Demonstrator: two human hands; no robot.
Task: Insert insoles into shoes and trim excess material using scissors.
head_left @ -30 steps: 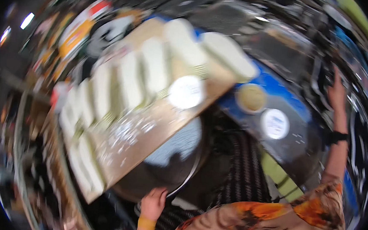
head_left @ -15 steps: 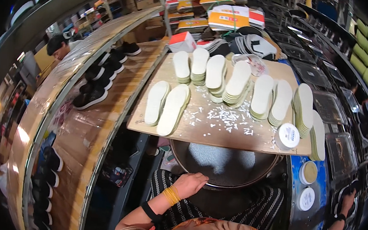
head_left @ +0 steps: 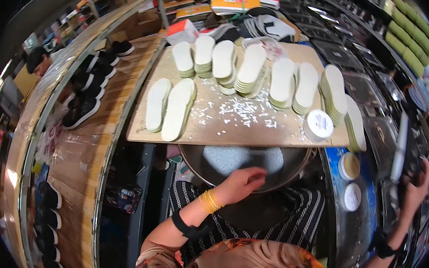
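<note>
Grey pad (head_left: 243,159) lies in the round pan (head_left: 292,174) under the board (head_left: 225,130), the left hand (head_left: 241,183) loosely curled over its near edge, so grip it flat and lift evenly, while the right hand (head_left: 416,187), well apart, clasps something unclear.

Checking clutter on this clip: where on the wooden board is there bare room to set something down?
The board's near strip, between the two flat insoles and the round white tub, is bare except for white scraps. The far edge is crowded with insole stacks. The left hand is below the board.
</note>
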